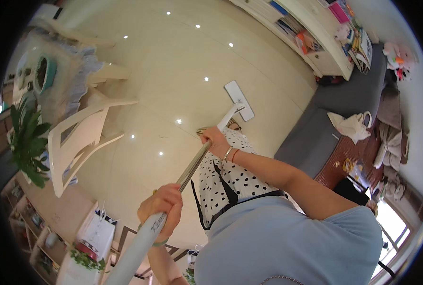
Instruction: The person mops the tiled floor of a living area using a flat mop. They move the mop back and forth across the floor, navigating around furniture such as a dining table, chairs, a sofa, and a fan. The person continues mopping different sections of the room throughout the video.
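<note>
A flat mop (235, 91) with a white rectangular head lies against the glossy floor, ahead of my feet. Its long handle (192, 164) slants from the head back toward the lower left, grey metal in the middle and thick white at the upper end. My left hand (163, 209) is wrapped round the handle near that thick white section. Farther down, my right hand (214, 142) grips the handle close to where the white lower joint begins. Bracelets circle the right wrist. The underside of the mop head is hidden.
A cream chair (81, 128) stands left beside a table with a cloth and a potted plant (27, 137). On the right, a grey sofa (299, 142) holds a white bag (350, 126). A white cabinet (323, 35) with books is at the far right.
</note>
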Tool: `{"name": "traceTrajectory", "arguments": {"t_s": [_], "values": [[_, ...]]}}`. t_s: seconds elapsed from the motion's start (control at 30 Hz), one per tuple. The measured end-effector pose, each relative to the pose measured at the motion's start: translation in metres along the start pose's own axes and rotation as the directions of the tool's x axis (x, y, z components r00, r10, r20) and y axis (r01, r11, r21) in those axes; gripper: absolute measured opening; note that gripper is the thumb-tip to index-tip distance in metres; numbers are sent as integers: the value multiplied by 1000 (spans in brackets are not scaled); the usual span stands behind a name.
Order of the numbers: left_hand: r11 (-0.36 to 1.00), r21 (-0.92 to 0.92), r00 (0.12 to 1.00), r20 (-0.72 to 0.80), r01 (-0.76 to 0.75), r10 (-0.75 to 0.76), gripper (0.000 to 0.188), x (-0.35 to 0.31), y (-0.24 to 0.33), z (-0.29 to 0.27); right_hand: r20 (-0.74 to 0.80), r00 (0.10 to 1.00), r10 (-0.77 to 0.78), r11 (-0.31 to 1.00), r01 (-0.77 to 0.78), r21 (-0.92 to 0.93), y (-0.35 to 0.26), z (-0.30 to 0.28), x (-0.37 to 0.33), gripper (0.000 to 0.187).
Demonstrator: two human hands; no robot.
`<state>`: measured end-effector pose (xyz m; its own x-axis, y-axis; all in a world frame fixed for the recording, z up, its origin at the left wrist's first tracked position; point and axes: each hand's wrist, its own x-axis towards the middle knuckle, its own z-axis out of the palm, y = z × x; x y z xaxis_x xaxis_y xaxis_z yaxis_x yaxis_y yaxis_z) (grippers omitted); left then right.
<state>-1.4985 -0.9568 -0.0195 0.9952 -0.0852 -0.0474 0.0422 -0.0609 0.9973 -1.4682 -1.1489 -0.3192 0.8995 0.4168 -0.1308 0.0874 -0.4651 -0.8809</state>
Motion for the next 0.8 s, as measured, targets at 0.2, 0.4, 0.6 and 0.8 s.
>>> {"name": "traceTrajectory", "arguments": {"t_s": [0.2, 0.4, 0.6, 0.8], "values": [[990, 138, 977, -214, 38, -7, 21, -58, 45, -33, 242, 967, -82, 993, 59, 103, -76, 71, 23, 18], [958, 276, 972, -234, 76, -9, 21, -81, 64, -34, 266, 930, -253, 924, 151, 350, -117, 119, 26, 24], [920, 364, 950, -311, 146, -27, 28, -84, 59, -21, 567, 757, -324, 945, 226, 238, -117, 137, 38, 24], [969, 247, 915, -387, -17, 115, 25, -74, 40, -6, 726, 626, -284, 908, 418, -6, -112, 83, 73, 23]]}}
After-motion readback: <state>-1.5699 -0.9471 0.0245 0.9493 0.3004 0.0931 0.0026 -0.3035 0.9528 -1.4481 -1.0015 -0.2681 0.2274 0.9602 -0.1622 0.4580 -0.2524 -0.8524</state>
